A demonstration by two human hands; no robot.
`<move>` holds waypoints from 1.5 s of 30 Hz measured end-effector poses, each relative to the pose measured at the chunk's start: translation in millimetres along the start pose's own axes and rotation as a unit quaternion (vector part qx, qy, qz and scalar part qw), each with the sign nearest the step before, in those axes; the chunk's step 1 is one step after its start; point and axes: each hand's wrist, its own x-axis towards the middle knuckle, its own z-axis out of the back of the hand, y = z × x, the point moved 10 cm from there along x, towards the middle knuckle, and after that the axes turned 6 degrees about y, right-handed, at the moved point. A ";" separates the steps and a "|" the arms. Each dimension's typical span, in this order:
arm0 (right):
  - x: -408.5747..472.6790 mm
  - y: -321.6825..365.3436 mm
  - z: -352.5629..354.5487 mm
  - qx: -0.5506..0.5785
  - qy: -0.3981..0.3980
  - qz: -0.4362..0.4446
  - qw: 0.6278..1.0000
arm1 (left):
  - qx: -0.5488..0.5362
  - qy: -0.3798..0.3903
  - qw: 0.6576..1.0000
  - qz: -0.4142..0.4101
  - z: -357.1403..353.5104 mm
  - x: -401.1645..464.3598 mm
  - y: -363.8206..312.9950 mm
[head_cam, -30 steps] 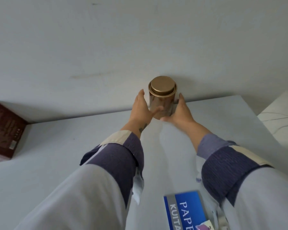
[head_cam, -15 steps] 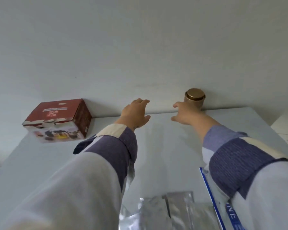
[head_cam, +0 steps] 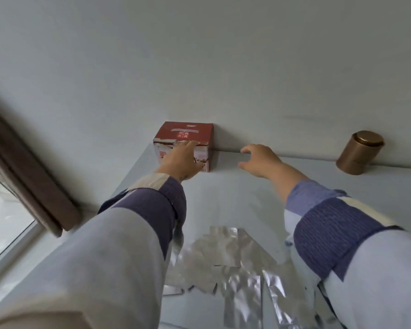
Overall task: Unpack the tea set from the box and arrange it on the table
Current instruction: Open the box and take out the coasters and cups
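Note:
A red and white cardboard box stands at the far left corner of the pale table, against the wall. My left hand is in front of the box's near face, fingers spread, touching or nearly touching its top edge. My right hand hovers open just right of the box, holding nothing. A gold metal canister with a lid stands alone at the far right by the wall.
Several crumpled silver foil pouches lie on the near part of the table between my arms. A dark window frame runs along the left side. The wall rises right behind the table's far edge.
Both hands let go of the gold canister and left it by the wall. They moved left to the red box, and my view turned left with them.

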 end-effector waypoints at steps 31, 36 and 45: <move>188.2 47.6 -103.2 0.323 -0.074 -0.150 0.931 | -0.384 -0.029 0.901 0.198 -41.3 157.3 210.8; 180.3 52.5 -106.8 0.331 -0.104 -0.180 0.920 | -0.367 -0.024 0.915 0.166 -32.9 149.4 211.3; 153.7 60.0 -121.7 0.385 -0.152 -0.200 0.888 | -0.333 -0.021 0.929 0.158 -38.2 129.4 236.6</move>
